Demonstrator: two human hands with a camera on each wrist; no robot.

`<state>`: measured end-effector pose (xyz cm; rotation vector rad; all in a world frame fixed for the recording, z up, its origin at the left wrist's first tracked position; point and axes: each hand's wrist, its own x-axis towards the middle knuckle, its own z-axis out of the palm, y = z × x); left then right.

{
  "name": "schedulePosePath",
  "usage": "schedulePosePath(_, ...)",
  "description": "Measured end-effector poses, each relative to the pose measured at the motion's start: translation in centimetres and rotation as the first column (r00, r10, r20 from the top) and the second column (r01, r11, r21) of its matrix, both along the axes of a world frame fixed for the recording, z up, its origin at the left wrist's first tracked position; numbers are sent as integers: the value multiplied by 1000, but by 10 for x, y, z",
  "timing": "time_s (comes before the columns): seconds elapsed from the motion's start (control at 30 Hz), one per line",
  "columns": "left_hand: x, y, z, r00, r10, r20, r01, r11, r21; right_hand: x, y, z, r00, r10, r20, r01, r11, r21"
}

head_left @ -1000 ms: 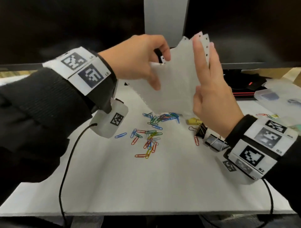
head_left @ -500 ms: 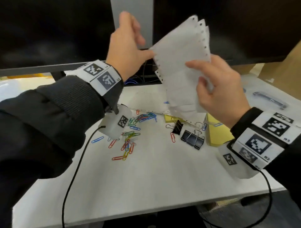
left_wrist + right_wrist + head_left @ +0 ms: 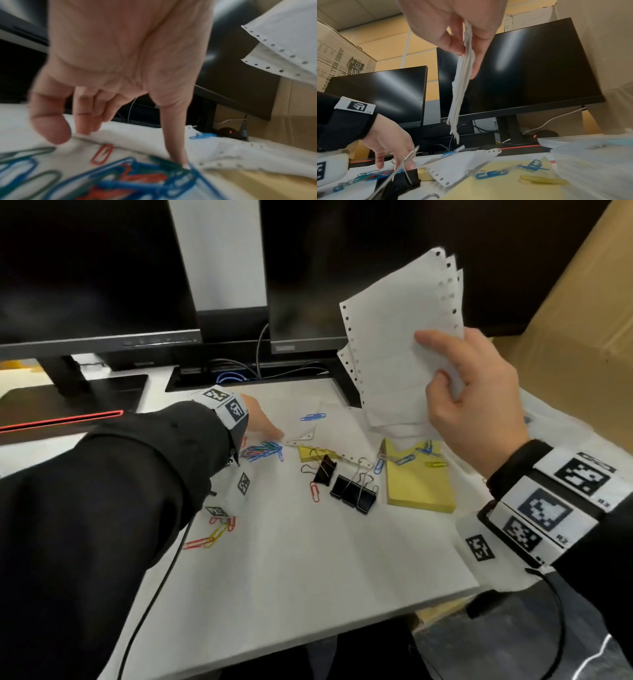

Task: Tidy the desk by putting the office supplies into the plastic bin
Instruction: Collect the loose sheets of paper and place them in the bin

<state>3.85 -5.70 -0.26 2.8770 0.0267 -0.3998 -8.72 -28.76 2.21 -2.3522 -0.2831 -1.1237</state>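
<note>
Two hands split the work: right hand pinched the raised sheets, left hand, fingers relaxed, touched paper clips on the desk; next, likely gather clips; bin unclear.

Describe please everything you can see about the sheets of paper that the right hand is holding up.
The sheets of paper are several thin white leaves with rows of small punched holes along their edges. The right hand pinches them near the lower part, thumb in front and fingers behind. They stand almost upright in the air above the desk, slightly fanned at the top, touching nothing else.
</note>
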Motion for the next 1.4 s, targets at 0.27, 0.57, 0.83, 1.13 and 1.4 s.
schedulePosePath(0.27, -11, 11, 9, 994, 84, -75, -87, 995, -38, -7, -14, -3, 1000, -11, 12, 11, 1000, 14)
schedulePosePath(0.57, -2, 16, 4, 996, 87, 26, -87, 996, 12, -7, -12, -3, 999, -28, 24, 28, 999, 29)
schedulePosePath(0.83, -4, 15, 4, 999, 39, 4, -39, 999, -12, 0, -7, -2, 999, -30, 21, 30, 999, 26)
schedulePosePath(1.13, -7, 26, 2, 977, 151, -147, -181, 960, -214, 3, 0, -9, 999, -41, -18, 42, 999, 8)
schedulePosePath(1.4, -10, 38, 47, 977, 178, 121, -109, 893, -437, 4, -6, -10, 999, -39, -22, 39, 999, 9)
